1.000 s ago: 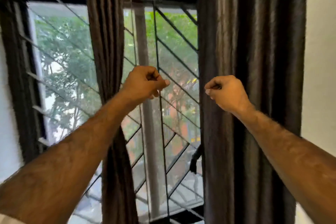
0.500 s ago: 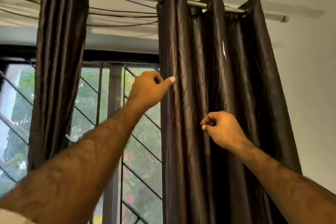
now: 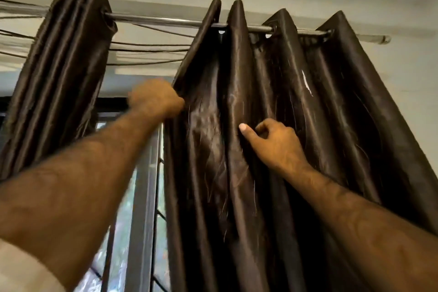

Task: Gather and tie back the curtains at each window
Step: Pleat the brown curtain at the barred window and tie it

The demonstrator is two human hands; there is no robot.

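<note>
Two dark brown satin curtains hang by eyelets from a metal rod (image 3: 166, 22) just under the ceiling. The left curtain (image 3: 59, 73) is bunched into tight folds at the left of the window (image 3: 142, 197); the right curtain (image 3: 296, 125) spreads in broad pleats toward the rod's right end, next to the pale wall (image 3: 417, 102). The left hand (image 3: 155, 98) is raised to the right curtain's leading edge, its grip clenched on that edge (the hand is blurred, so the fingers themselves are hard to make out). The right hand (image 3: 272, 142) sits lower, against a pleat near the middle of the same curtain, thumb out along the fabric and fingers curled into a fold, grasping it. Thin cables (image 3: 147, 51) run behind the rod between the two curtains.
</note>
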